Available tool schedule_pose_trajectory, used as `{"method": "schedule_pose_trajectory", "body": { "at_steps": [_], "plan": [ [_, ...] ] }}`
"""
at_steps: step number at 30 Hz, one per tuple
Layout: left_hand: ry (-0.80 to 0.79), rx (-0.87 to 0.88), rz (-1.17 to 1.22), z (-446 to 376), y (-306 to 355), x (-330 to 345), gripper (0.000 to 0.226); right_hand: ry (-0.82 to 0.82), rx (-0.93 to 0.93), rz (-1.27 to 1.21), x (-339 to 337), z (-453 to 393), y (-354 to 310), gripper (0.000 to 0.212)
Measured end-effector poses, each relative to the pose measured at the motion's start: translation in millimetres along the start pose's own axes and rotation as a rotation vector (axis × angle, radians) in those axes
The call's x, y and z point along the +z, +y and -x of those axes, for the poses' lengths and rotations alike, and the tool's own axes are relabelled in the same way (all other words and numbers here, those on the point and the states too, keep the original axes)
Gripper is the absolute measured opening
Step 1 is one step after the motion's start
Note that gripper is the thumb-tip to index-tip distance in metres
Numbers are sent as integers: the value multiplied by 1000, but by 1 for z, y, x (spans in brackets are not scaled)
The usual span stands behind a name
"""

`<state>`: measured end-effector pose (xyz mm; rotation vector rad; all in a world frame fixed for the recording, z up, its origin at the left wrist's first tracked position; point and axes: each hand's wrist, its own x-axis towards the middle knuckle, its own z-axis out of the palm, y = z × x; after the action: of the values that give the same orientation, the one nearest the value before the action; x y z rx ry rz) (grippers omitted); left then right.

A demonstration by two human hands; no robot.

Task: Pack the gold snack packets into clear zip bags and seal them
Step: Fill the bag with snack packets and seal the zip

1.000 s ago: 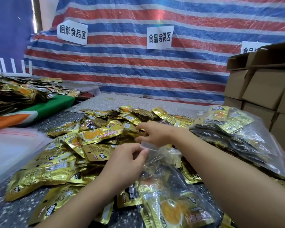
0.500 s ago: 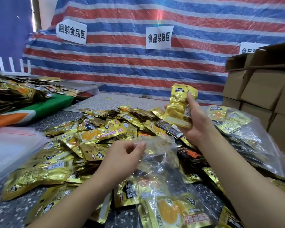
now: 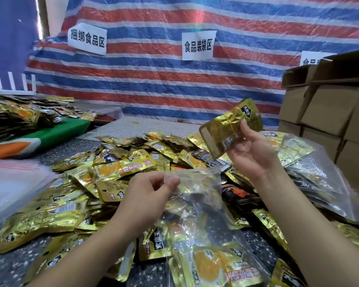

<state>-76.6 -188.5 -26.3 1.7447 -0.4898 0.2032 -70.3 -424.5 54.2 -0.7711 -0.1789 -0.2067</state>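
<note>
While my left hand (image 3: 147,193) pinches the clear zip bag's (image 3: 197,195) mouth, my right hand (image 3: 251,154) grips a gold packet (image 3: 228,127), long axis tilted up-right; the bag's lower end is cut off.

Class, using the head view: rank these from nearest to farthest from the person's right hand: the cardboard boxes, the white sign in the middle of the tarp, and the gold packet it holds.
1. Gold packet: held in the right hand, raised above the pile.
2. Cardboard boxes: stacked at the right edge.
3. White sign: on the striped tarp, at the back.
</note>
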Motion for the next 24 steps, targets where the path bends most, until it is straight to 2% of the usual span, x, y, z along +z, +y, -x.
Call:
{"method": "schedule_pose_trajectory", "body": {
  "at_steps": [2, 6, 10, 12, 14, 16, 21, 24],
  "plan": [
    [14, 60, -59, 0, 1, 0, 27, -51, -8, 41, 3, 0, -1, 38],
    [10, 118, -19, 1, 4, -1, 27, -186, -51, 169, 6, 3, 0, 34],
    [33, 159, 43, 2, 9, 0, 27, -358, -83, 544, 7, 9, -3, 30],
    [30, 159, 77, 2, 10, 0, 26, -386, -73, 766, 7, 11, -5, 38],
    [31, 155, 70, 2, 9, -1, 25, -370, -95, 874, 9, 11, -5, 42],
    [37, 148, 41, 0, 6, -2, 24, -352, -147, 794, 11, 10, -3, 38],
    [43, 149, 8, -2, 3, -3, 21, -392, -200, 385, 19, 9, -7, 33],
    [36, 148, 24, -1, 3, -3, 19, -424, -192, 333, 20, 10, -10, 32]
  ]
}}
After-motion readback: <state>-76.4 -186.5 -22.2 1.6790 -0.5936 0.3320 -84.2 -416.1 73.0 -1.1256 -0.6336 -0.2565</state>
